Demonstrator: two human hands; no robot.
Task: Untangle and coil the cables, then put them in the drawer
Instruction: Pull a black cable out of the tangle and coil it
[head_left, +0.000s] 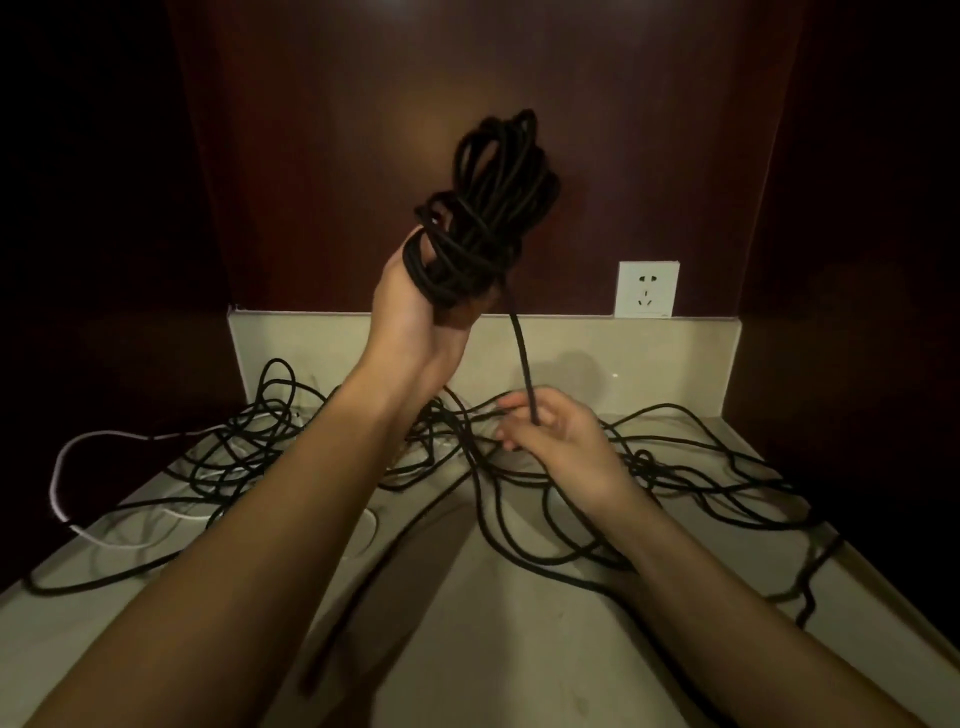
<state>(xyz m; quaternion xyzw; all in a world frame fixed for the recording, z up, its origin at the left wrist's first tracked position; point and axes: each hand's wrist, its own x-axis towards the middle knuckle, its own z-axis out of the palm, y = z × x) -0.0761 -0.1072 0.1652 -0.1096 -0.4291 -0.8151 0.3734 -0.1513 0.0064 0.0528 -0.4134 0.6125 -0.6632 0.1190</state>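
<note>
1. The left hand (415, 306) is lifted up and grips a fat bundle of black cable (493, 208), with loops wound round the hand.
2. The right hand (550, 426) is low and pinches the loose strand (522, 358) that hangs from the bundle.
3. I think the next loop should go on slowly, the same size as the others, so it stays neat.
4. Let the strand slide through the fingers. A hard pull could tighten the tangled cables (649, 467) on the countertop (519, 649).
5. A white cable (67, 457) lies at the left.
6. No drawer shows.
</note>
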